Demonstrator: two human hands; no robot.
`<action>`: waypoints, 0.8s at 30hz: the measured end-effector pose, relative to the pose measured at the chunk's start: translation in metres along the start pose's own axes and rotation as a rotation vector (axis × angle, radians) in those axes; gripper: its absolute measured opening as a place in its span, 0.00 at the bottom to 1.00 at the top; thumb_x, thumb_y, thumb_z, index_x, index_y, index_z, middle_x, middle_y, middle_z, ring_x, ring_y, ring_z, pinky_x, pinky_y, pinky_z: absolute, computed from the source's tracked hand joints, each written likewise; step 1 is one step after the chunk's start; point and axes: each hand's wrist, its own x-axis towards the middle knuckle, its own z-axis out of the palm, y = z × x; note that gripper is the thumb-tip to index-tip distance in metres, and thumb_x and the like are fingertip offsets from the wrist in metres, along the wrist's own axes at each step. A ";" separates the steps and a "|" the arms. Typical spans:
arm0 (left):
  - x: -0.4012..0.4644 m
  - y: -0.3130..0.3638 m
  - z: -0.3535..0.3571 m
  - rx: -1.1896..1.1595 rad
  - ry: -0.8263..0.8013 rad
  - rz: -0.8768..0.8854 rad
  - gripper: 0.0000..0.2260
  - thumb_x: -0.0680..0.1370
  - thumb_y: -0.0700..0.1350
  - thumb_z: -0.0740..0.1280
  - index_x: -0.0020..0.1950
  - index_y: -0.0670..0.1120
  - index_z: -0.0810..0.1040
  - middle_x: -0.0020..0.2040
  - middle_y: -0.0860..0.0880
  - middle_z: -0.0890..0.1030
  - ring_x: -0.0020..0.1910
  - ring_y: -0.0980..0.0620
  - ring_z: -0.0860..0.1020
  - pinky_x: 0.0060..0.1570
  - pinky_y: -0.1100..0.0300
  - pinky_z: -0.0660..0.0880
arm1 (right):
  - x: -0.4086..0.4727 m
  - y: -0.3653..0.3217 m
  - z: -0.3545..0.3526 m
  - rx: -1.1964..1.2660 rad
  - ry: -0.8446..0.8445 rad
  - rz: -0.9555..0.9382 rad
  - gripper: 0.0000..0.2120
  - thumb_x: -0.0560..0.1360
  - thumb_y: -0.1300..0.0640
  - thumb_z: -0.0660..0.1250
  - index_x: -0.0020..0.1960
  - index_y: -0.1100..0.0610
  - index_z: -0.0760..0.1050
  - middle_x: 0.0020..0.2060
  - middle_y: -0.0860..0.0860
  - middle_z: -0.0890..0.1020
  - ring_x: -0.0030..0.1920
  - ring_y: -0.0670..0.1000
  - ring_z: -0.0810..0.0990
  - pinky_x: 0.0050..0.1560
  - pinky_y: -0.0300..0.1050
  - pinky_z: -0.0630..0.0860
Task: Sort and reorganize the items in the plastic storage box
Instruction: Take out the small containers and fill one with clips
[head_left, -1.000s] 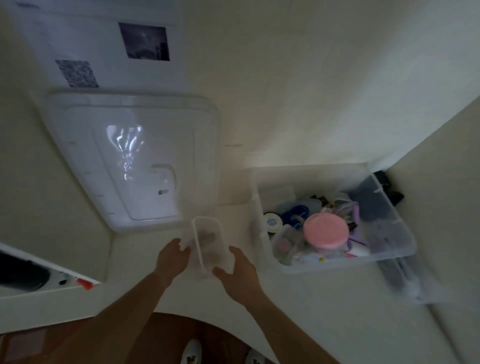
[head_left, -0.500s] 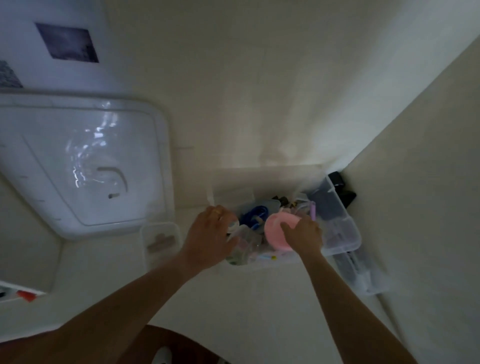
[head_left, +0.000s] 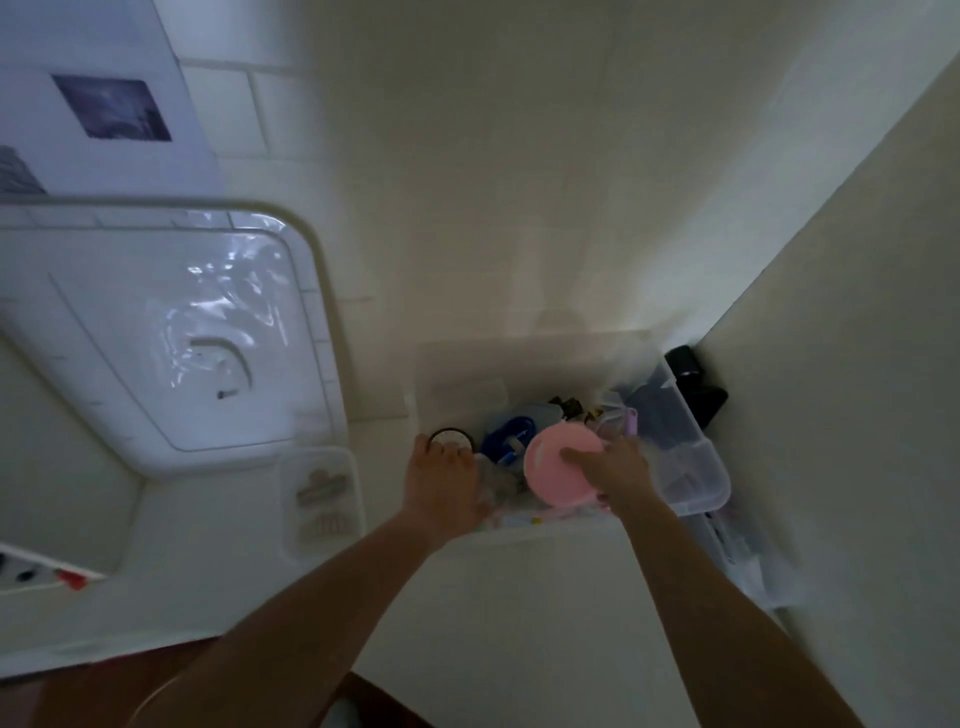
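Observation:
The clear plastic storage box (head_left: 698, 470) stands on the white counter against the right wall, full of mixed small items. Among them are a pink-lidded jar (head_left: 553, 470), a blue item (head_left: 506, 439), a round white disc with a black rim (head_left: 451, 435) and a purple piece (head_left: 630, 417). My right hand (head_left: 618, 467) grips the pink-lidded jar, thumb on its lid, and the lid faces me at a tilt. My left hand (head_left: 441, 488) reaches into the box's left end, fingers by the black-rimmed disc. Its fingertips are hidden.
A small clear container (head_left: 319, 501) holding hair clips sits on the counter left of the box. The big translucent box lid (head_left: 156, 332) lies further left. A black object (head_left: 696, 384) fills the corner, and clear plastic (head_left: 750, 561) lies along the right wall.
Both hands let go of the small clear container, which now rests on the counter, and moved right into the storage box. My right hand took hold of the pink-lidded jar and tilted it.

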 end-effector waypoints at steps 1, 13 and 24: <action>0.000 0.001 0.002 -0.018 0.006 -0.015 0.25 0.74 0.66 0.60 0.50 0.46 0.79 0.47 0.47 0.82 0.46 0.47 0.79 0.57 0.50 0.65 | 0.000 0.003 -0.004 0.020 0.040 -0.002 0.52 0.59 0.42 0.77 0.76 0.52 0.56 0.58 0.57 0.75 0.53 0.62 0.78 0.51 0.64 0.80; -0.032 -0.050 -0.033 -0.884 0.388 -0.099 0.30 0.64 0.61 0.77 0.61 0.50 0.75 0.54 0.54 0.75 0.48 0.56 0.76 0.47 0.60 0.76 | -0.063 -0.035 -0.053 0.518 -0.008 -0.092 0.25 0.71 0.45 0.74 0.58 0.63 0.76 0.49 0.57 0.82 0.47 0.59 0.83 0.39 0.53 0.84; -0.174 -0.222 -0.035 -0.454 0.722 -0.245 0.24 0.66 0.42 0.79 0.61 0.45 0.79 0.60 0.47 0.76 0.62 0.47 0.74 0.59 0.56 0.75 | -0.185 -0.133 0.075 0.633 -0.406 -0.150 0.16 0.73 0.49 0.72 0.54 0.58 0.77 0.53 0.56 0.82 0.50 0.55 0.83 0.44 0.51 0.83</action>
